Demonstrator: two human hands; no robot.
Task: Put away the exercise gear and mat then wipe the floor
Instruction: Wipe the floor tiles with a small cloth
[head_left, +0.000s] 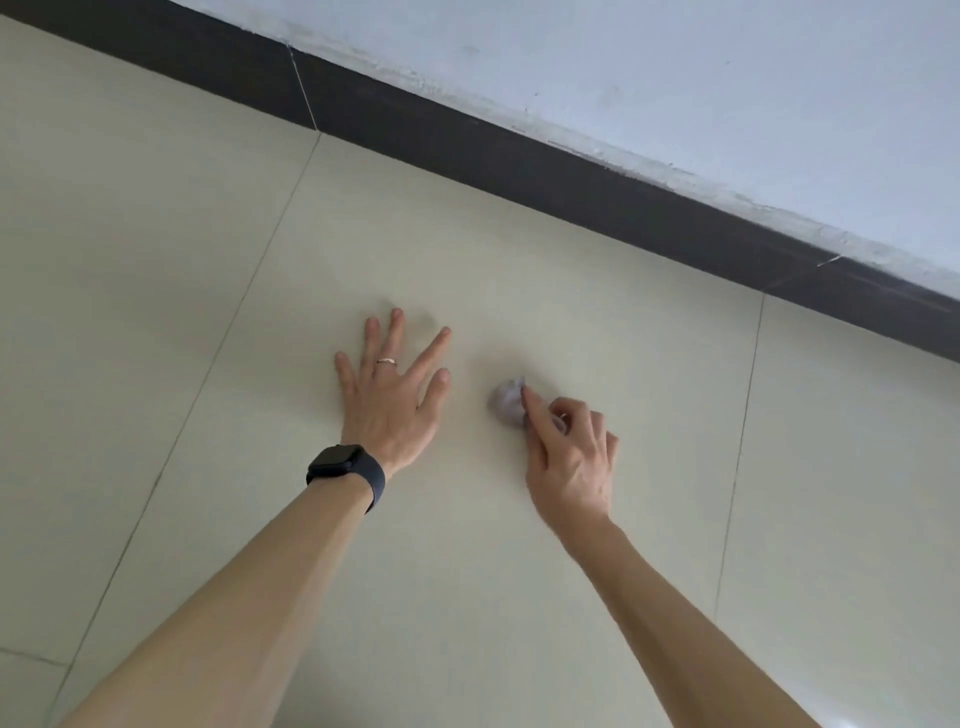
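Left hand (389, 400): palm down, fingers straight and spread. Right hand (569, 467): fingers curled, pinching a crumpled wad (506, 402). Both forearms extended forward.

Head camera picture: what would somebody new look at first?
In the middle, the left hand lies flat, fingers spread, on the pale floor, with a black watch on its wrist. Just right of it, the right hand pinches a small crumpled wad against the floor. Behind them, a dark baseboard slants under the white wall.
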